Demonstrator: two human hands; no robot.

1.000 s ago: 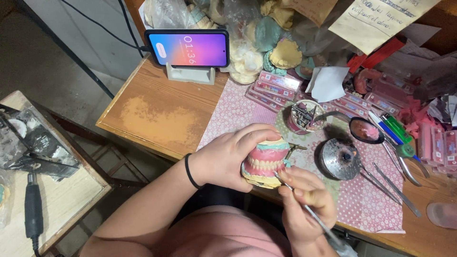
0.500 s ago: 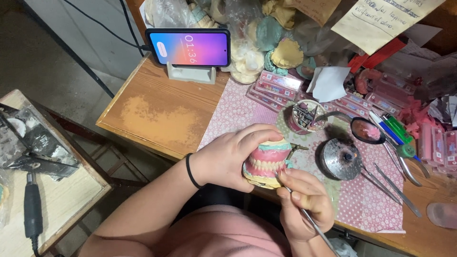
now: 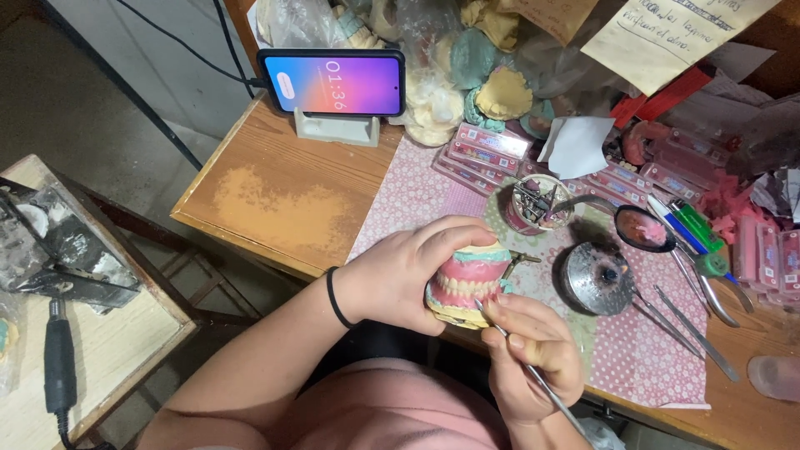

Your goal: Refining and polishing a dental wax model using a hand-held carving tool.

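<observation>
Denture model [image 3: 468,282], a set of pink wax gums and pale teeth mounted on plaster bases, sits gripped in the left hand [image 3: 408,275], whose fingers wrap over the top and whose thumb closes underneath, so the teeth face toward the person's right. The right hand [image 3: 533,350] lies just beside it, below and to the right, pinched shut around a thin metal tool [image 3: 533,375] held like a pen. The tool's long axis runs on a slant from the lower right, past the wrist, up and left to its tip, which meets the model at the lower row of teeth, at or touching the gum line; the exact contact is too small to tell. Both hands are thus on the work, the left carrying it and the right nearer the tooth row.

Just beyond the right hand, away from the body, stands a round metal dish [image 3: 596,277] on a pink patterned cloth [image 3: 417,200], with loose metal instruments [image 3: 692,325] further right. Past the left hand's knuckles is a small cup of burs [image 3: 537,202], then flat pink tooth cards [image 3: 487,150]. Well beyond, at the back of the wooden bench [image 3: 275,192], a phone [image 3: 332,82] leans on a stand in front of piled plaster casts [image 3: 467,75].
</observation>
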